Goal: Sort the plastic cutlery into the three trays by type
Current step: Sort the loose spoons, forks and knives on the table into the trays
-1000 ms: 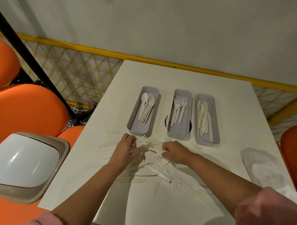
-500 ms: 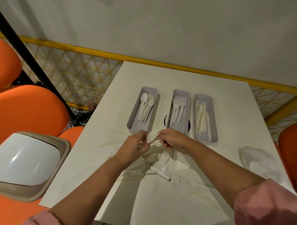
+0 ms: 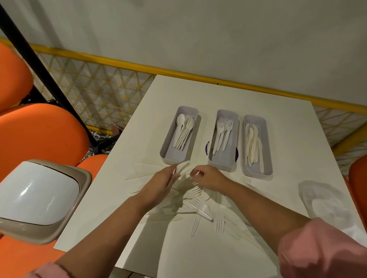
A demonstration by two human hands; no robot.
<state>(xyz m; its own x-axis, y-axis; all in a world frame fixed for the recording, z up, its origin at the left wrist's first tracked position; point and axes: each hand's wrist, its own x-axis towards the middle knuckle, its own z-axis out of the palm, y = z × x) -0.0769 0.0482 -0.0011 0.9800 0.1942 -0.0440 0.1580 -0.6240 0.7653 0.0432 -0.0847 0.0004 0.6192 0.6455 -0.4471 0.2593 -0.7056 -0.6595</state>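
Note:
Three grey trays stand in a row on the white table (image 3: 287, 125). The left tray (image 3: 167, 146) holds spoons, the middle tray (image 3: 232, 153) holds forks, and the right tray (image 3: 268, 158) holds knives. Loose white cutlery (image 3: 199, 208) lies scattered in front of them. My left hand (image 3: 162, 181) grips a few white cutlery pieces (image 3: 182, 167) just before the near end of the spoon tray. Which type they are I cannot tell. My right hand (image 3: 210, 177) hovers over the pile before the fork tray, fingers loosely curled, with nothing visibly in it.
A clear plastic bag (image 3: 322, 202) lies on the table at the right. A bin with a white swing lid (image 3: 33, 196) stands off the table's left edge among orange seats (image 3: 33, 137). A yellow railing (image 3: 201, 77) runs behind the table.
My hands met above the pile half a second ago with a fork between them. They have since parted; the left hand now has the pieces and the right has drawn back.

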